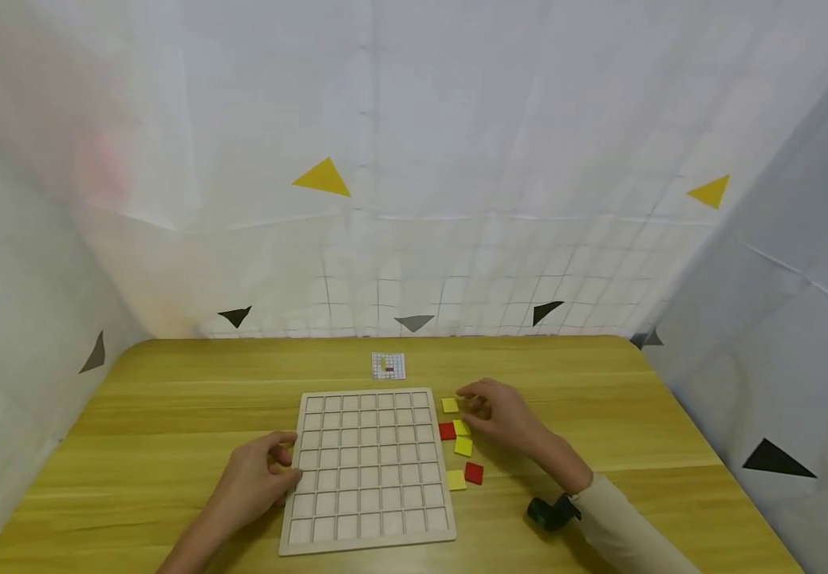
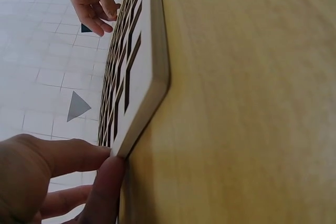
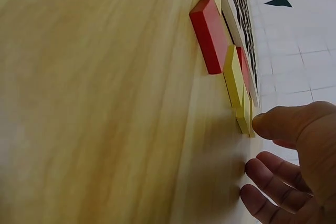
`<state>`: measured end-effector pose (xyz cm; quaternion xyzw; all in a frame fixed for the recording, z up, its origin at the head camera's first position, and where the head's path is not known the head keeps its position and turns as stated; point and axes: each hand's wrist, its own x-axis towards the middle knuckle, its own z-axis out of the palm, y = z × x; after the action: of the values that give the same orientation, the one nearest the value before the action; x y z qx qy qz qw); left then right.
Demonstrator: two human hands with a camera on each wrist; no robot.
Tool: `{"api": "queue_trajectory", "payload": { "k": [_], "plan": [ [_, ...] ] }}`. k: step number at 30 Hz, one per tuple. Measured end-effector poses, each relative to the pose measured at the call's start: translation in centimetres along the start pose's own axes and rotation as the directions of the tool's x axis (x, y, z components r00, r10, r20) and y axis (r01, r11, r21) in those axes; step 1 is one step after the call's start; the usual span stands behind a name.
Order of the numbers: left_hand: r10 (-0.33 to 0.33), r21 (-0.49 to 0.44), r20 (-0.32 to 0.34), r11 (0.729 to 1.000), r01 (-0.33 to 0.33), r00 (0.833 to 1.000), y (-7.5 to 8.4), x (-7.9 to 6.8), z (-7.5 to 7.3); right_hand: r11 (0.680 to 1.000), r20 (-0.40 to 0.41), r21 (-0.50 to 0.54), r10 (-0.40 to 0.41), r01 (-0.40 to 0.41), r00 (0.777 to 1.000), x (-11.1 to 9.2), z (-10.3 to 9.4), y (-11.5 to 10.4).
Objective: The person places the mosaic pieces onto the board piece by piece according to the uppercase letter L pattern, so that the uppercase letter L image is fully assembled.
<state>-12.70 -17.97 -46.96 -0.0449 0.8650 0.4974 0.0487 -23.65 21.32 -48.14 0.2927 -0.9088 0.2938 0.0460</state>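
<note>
A pale wooden grid board (image 1: 369,469) lies on the table. At its left edge is my left hand (image 1: 252,478), its thumb and index fingertips touching the rim a little apart; the left wrist view shows this thumb (image 2: 107,187) against the board's side. My right hand (image 1: 503,416) is over the loose tiles right of the board, fingers spread and bent. Its thumb tip is by a yellow tile (image 1: 461,428), next to a red tile (image 1: 446,431). Other yellow tiles (image 1: 463,446) and a second red tile (image 1: 475,473) lie around. Contact of the right thumb is unclear.
A small printed grid card (image 1: 388,366) lies behind the board. A dark green object (image 1: 553,514) is beside the right sleeve. White sheeting (image 1: 457,263) with triangular markers rises behind and beside the wooden table (image 1: 170,414).
</note>
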Motion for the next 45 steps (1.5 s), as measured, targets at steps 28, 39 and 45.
{"api": "queue_trajectory", "payload": {
  "k": [28,39,45],
  "plan": [
    [0.003,-0.026,-0.003,1.000,-0.003,1.000,-0.2,-0.1,0.0,0.997,0.079,0.066,0.024,-0.030,0.997,2.6,1.1,0.1],
    [0.007,-0.016,-0.006,1.000,-0.007,1.000,-0.2,0.0,0.1,0.995,0.064,0.090,0.043,-0.049,0.997,2.8,0.9,-0.1],
    [0.015,-0.018,-0.006,1.000,-0.015,1.000,-0.3,0.0,0.0,0.994,0.053,0.102,0.027,-0.032,0.998,2.9,0.8,-0.5]
  ]
}}
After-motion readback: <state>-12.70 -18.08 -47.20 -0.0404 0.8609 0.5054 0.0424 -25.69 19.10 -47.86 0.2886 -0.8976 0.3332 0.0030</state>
